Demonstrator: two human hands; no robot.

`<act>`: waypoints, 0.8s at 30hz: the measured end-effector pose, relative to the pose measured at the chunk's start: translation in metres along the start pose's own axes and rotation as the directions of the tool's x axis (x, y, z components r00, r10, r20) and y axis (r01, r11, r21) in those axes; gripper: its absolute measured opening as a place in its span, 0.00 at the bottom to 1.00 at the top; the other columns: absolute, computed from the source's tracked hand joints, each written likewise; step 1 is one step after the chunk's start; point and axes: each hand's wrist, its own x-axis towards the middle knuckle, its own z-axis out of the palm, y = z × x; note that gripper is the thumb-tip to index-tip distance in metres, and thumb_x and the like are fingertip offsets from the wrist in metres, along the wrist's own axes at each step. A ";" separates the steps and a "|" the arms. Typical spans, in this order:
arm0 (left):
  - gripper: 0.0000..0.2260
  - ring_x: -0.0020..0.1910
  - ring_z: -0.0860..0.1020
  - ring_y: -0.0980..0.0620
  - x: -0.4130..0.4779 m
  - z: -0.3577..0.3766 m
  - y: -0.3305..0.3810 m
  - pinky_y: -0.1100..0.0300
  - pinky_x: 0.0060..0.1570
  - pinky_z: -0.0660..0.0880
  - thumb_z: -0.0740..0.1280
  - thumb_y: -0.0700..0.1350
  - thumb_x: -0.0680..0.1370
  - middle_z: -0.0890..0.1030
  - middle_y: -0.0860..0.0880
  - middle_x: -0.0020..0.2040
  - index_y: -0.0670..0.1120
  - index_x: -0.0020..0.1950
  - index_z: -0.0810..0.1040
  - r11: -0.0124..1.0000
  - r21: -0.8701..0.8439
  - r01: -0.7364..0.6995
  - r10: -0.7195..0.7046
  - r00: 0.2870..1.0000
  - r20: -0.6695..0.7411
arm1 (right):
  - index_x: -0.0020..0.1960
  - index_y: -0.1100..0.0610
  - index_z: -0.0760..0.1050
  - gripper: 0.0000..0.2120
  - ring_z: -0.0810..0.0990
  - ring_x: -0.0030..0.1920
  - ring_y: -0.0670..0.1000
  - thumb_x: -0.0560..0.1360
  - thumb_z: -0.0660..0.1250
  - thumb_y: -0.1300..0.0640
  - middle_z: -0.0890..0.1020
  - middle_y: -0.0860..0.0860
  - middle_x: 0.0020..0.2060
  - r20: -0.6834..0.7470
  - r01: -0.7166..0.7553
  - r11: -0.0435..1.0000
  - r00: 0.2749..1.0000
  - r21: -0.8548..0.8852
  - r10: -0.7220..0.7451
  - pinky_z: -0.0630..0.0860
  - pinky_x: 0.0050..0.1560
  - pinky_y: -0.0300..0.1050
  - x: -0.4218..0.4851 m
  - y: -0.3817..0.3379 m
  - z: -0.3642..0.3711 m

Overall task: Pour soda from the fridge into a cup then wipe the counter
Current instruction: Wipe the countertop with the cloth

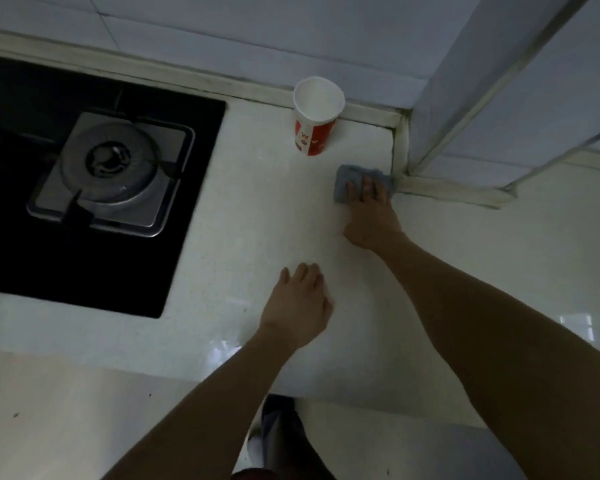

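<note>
Right hand (369, 216) lay flat, fingers pressing a grey cloth (352, 183) onto the white worktop (257, 202), right of centre. Left hand (300, 306) rested spread and empty, lower centre. Red-and-white cup (316, 116) stood upright above the cloth, by the wall. Stove burner (109, 168) at left.
</note>
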 end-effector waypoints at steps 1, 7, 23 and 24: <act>0.22 0.66 0.68 0.44 0.001 -0.003 -0.001 0.48 0.65 0.68 0.51 0.52 0.81 0.69 0.43 0.69 0.40 0.67 0.71 1.000 -0.002 -0.012 0.012 1.000 0.000 | 0.79 0.54 0.41 0.43 0.38 0.76 0.61 0.74 0.65 0.53 0.42 0.58 0.78 -0.014 -0.017 1.000 1.000 0.001 0.017 0.45 0.76 0.57 0.012 0.000 -0.006; 0.20 0.67 0.72 0.47 0.008 -0.014 -0.010 0.52 0.55 0.75 0.52 0.50 0.79 0.74 0.47 0.68 0.44 0.61 0.78 0.997 -0.069 -0.039 0.036 0.998 -0.043 | 0.79 0.52 0.40 0.41 0.37 0.77 0.61 0.76 0.62 0.53 0.40 0.58 0.78 -0.003 -0.105 0.994 0.994 -0.015 0.105 0.45 0.75 0.59 0.079 0.002 -0.040; 0.26 0.77 0.54 0.43 0.001 -0.003 -0.022 0.47 0.76 0.54 0.55 0.48 0.81 0.55 0.42 0.79 0.41 0.78 0.58 0.993 0.040 -0.107 0.103 0.990 0.093 | 0.77 0.55 0.49 0.48 0.47 0.75 0.66 0.62 0.61 0.40 0.54 0.63 0.75 -0.022 -0.025 0.985 1.000 -0.173 0.022 0.52 0.73 0.64 0.112 -0.012 -0.032; 0.27 0.77 0.53 0.42 -0.003 -0.001 -0.024 0.46 0.76 0.51 0.56 0.48 0.81 0.54 0.42 0.79 0.40 0.78 0.57 0.991 0.054 -0.123 0.117 0.989 0.092 | 0.77 0.56 0.48 0.50 0.48 0.75 0.66 0.62 0.62 0.39 0.54 0.64 0.75 -0.011 -0.017 0.979 1.000 -0.203 0.015 0.54 0.73 0.64 0.105 -0.014 -0.027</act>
